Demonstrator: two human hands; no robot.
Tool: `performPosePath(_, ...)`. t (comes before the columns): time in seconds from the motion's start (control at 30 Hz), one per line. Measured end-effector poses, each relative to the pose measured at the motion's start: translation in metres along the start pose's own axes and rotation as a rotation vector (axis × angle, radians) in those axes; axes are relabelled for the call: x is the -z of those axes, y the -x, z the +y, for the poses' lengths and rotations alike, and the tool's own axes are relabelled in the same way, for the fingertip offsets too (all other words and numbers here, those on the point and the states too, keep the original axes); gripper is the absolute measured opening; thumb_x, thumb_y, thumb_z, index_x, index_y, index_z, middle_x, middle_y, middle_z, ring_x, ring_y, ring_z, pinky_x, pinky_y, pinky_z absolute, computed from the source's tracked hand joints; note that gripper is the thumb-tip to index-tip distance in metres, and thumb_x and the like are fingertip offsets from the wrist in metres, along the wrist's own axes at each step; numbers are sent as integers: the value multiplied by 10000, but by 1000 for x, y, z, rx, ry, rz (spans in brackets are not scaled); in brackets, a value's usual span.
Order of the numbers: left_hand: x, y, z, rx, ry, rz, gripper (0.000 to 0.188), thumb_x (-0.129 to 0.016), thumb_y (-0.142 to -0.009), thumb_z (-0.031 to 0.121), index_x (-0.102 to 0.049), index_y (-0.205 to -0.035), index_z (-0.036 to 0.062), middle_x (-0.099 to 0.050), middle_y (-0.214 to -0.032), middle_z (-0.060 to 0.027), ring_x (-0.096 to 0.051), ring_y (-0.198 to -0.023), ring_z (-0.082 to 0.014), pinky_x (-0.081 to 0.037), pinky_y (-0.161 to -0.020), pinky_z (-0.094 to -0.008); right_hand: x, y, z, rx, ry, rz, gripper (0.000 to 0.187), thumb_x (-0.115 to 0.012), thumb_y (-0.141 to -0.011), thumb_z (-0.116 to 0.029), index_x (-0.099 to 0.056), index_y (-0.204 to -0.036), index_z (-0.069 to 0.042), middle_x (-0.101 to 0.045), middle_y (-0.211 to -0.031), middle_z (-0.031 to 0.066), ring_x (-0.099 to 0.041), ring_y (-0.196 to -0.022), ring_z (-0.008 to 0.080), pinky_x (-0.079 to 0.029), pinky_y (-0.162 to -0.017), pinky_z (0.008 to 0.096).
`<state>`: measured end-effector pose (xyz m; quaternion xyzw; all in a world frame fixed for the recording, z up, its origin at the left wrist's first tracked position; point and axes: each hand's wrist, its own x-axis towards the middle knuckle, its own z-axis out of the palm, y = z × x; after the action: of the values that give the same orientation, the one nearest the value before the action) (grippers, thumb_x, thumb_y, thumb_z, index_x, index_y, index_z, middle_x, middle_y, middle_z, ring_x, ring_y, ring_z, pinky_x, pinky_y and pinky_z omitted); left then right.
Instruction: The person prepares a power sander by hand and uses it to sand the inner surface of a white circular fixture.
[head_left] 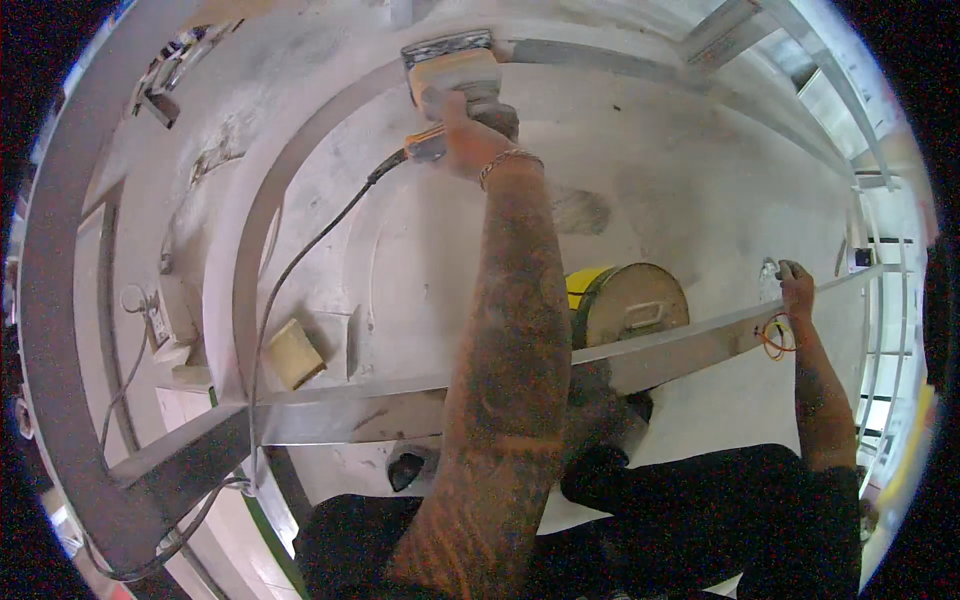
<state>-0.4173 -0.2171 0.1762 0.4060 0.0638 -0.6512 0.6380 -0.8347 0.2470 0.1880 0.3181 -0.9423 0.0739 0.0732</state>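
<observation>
My left hand [472,140] grips a corded power sander [455,78] with a yellow-orange body. Its wide grey pad lies on the far part of a curved metal frame [335,125]. A black cable runs from the sander down to the left. Out at the right, my right hand [795,285] is at the straight metal rail [690,360] that crosses in front of me. Its fingers are curled closed, and whatever they hold is too small to make out. Orange bands [775,337] hang at that wrist.
A yellow drum-shaped container [640,300] with a round handled lid stands beyond the rail. Left of it sits a pale block [294,355] on the dusty floor. More frame bars [180,455] rise at the left, with the cable [262,400] passing over the rail. Metal racking [885,330] lines the right.
</observation>
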Motion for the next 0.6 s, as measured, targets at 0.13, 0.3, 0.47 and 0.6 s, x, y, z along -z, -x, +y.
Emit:
performPosePath(0.13,4,-23,-12,-88,64,-100,587,-748,-689,68,-449,-1194,55,-601,-1069,-100,-636,-802,-209,-552,-638,-363,-27,11,-54,9,-133,-113,283,-538,-925,-285,-702,-1001,-67,-716,-897,114,-671,-758,262,-523,-747,375)
performPosePath(0.3,-1,3,-42,-33,-15,-25,701,-749,-686,55,-409,-1299,33,-569,-1172,-122,-616,-966,-236,-546,-779,-368,-6,14,-32,248,36,2,277,-537,-924,-266,-706,-982,-54,-706,-828,119,-652,-705,242,-513,-681,346)
performPosePath(0.47,10,-38,-33,101,10,-176,792,-756,-705,79,-338,-1375,21,-531,-1239,-139,-577,-1065,-247,-524,-863,-352,-9,18,-62,-40,-224,-92,292,-534,-926,-274,-700,-1028,-57,-699,-828,101,-639,-693,205,-506,-672,338)
performPosePath(0.6,15,-50,-21,24,68,-122,793,-756,-707,80,-335,-1377,22,-530,-1238,-139,-577,-1064,-247,-525,-861,-352,-3,12,-56,-40,-123,-108,361,-579,-896,-306,-700,-1074,-17,-702,-841,118,-624,-718,162,-495,-685,301)
